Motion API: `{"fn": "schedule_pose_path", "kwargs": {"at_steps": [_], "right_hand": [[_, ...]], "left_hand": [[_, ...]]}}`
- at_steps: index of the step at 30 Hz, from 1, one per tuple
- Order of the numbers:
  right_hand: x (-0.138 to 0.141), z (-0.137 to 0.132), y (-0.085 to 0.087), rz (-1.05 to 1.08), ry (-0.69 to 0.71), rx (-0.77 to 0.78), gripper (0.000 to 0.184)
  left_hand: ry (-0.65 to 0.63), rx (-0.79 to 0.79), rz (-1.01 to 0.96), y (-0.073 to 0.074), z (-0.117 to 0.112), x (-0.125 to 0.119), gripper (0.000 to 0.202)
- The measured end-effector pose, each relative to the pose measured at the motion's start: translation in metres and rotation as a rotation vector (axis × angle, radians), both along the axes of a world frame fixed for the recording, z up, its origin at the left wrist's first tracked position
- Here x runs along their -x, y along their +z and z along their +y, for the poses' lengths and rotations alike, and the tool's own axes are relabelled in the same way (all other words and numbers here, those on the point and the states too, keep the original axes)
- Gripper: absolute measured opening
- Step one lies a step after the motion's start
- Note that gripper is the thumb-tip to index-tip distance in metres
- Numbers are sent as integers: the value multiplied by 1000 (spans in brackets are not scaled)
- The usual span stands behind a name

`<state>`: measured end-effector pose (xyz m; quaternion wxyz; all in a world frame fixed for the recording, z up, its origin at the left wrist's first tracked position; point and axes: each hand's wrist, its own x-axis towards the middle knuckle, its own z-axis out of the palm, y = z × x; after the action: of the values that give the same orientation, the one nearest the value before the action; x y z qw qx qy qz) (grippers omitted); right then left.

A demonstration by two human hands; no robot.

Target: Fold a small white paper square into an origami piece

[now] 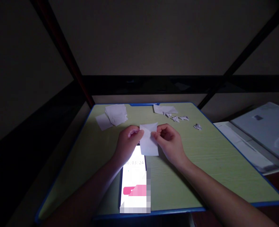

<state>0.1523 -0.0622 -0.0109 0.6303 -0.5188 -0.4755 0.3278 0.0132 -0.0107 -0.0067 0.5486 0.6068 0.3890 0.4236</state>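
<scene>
A small white sheet of paper [149, 146] is held up over the table between my two hands. My left hand [130, 140] pinches its left edge, thumb in front. On the right edge, my right hand [170, 140] grips it with thumb and forefinger. Faint crease lines show near the top of the sheet. Below the paper lies a lit phone [134, 176] showing a timer and a pink button; my left hand and the sheet cover its upper end. The fingers behind the sheet are hidden.
The pale green table [215, 164] has a blue rim. A stack of white paper sheets [117, 114] lies at the back left. Toward the back right are a folded sheet [165, 109], several small folded paper pieces [175, 119] and a crumpled one [197, 126]. A white box [264, 132] stands off the right edge.
</scene>
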Motion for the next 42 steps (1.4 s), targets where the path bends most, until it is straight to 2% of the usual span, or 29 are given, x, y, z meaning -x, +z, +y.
{"fn": "schedule_pose_path", "kwargs": {"at_steps": [6,12,24,33,38,42], "right_hand": [[1,-3,4,-70,-13,-26,12],[0,-3,5,-67,-15,-68,11],[0,-3,1,19,27,-108,10],[-1,-2,1,71,94,-57,8],[-5,-1,0,156,192,-58,11],[-4,2,0,183,177,-47,8]], "left_hand": [[5,-24,-11,-3,2,-1,17],[78,-45,-96,1,-2,-5,14],[-41,-76,-97,-1,-3,-1,11],[-79,-72,-77,-2,-3,1,14],[-78,-61,-57,1,-4,2,13],[-83,-67,-54,3,-5,2,12]]}}
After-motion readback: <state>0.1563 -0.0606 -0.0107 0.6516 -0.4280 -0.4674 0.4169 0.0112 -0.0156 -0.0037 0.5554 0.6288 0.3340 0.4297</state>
